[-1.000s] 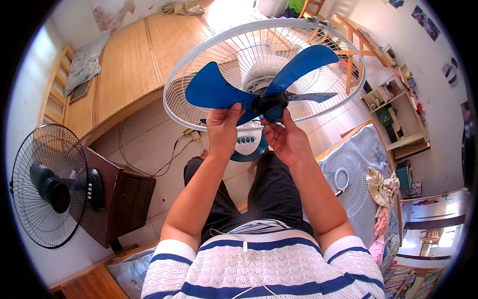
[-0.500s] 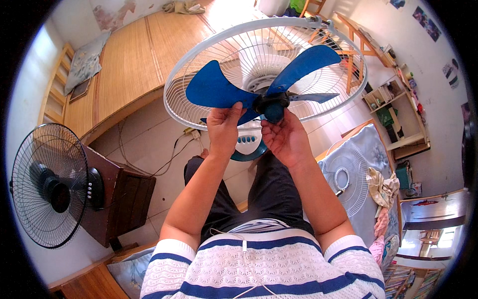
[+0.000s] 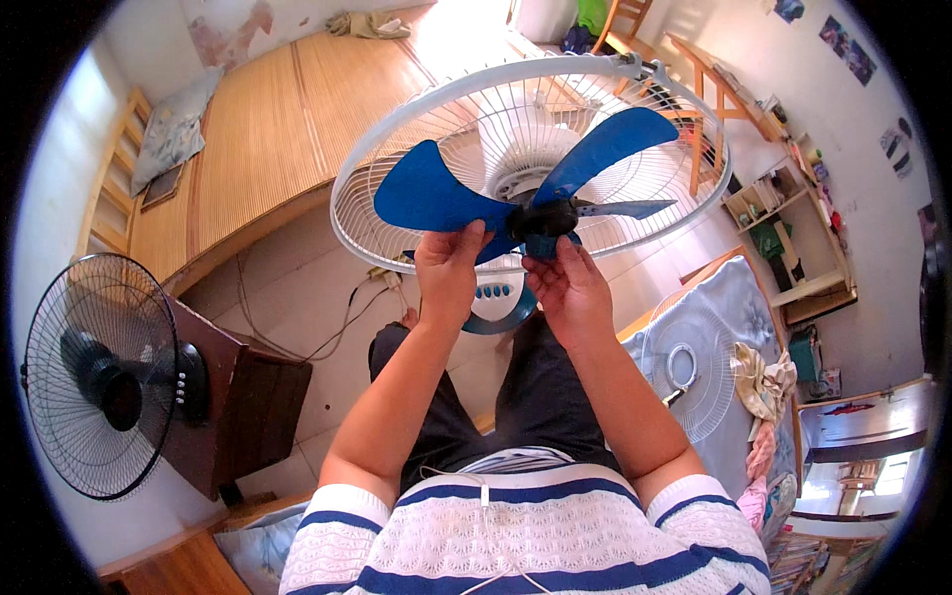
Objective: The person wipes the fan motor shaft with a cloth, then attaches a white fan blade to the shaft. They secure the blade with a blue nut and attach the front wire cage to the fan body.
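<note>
The left hand [image 3: 451, 268] has its grip clamped on the lower edge of the left one of the blue fan blades [image 3: 428, 188], thumb on the front. The right hand [image 3: 573, 293] has its grip closed on the small dark blue cap [image 3: 539, 247], which sits at the front of the black hub [image 3: 548, 217]. Blades and cap stand in front of the white wire grille [image 3: 355, 159], over the button panel [image 3: 494, 292] and the person's knees.

To work the cap well, I would hold the blade firmly but without bending it, so the hub cannot spin, and turn with the fingertips square to the cap, in line with the shaft, never levering sideways.

The shaft and any thread are hidden, so whether the cap is engaged, and which way it turns, I cannot tell. The right fingers cover part of the cap; the left fingers behind the blade are out of sight, and the lower blade is mostly masked by that hand
</note>
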`<action>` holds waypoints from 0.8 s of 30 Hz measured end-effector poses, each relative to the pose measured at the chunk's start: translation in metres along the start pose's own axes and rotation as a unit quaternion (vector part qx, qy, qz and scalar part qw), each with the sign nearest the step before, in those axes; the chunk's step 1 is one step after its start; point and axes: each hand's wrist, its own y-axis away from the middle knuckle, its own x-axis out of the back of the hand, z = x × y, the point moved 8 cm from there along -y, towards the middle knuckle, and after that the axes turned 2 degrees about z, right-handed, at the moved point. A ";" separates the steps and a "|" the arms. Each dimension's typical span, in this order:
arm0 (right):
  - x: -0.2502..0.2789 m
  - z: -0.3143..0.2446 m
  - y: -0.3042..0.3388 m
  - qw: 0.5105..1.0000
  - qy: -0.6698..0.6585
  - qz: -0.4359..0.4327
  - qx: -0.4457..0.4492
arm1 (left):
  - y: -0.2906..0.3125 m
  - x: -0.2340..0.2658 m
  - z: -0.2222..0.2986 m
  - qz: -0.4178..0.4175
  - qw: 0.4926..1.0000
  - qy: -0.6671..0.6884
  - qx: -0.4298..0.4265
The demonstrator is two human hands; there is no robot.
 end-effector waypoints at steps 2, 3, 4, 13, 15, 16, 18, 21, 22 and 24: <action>0.005 0.005 -0.002 1.000 0.003 0.018 -0.025 | 0.000 -0.002 0.000 0.001 1.000 -0.003 -0.001; 0.004 0.005 -0.004 0.999 0.004 0.024 -0.036 | 0.000 -0.002 0.000 -0.002 1.000 0.007 -0.004; -0.001 0.008 -0.004 0.996 -0.004 0.012 -0.085 | -0.001 -0.002 0.000 -0.006 1.000 0.018 -0.006; -0.003 0.003 -0.010 0.988 0.154 -0.030 -0.004 | -0.001 -0.002 -0.005 -0.029 0.999 0.038 -0.012; -0.009 0.002 -0.003 0.998 0.023 -0.041 -0.040 | -0.001 0.000 -0.005 -0.027 0.999 0.041 -0.015; -0.010 0.001 -0.001 0.999 0.015 -0.023 -0.047 | -0.001 0.001 -0.005 -0.024 0.999 0.037 -0.012; -0.009 -0.002 0.002 0.998 0.001 0.014 -0.056 | -0.001 -0.001 -0.002 -0.023 0.999 0.031 -0.006; 0.004 0.011 -0.007 0.994 -0.020 0.021 -0.109 | -0.003 0.001 -0.006 -0.020 0.999 0.032 -0.012; 0.002 0.012 -0.007 0.991 -0.029 0.007 -0.130 | -0.003 0.000 -0.006 -0.022 0.999 0.040 -0.015; -0.004 0.014 -0.005 0.983 -0.047 -0.021 -0.175 | -0.002 0.000 -0.005 -0.025 0.998 0.054 -0.018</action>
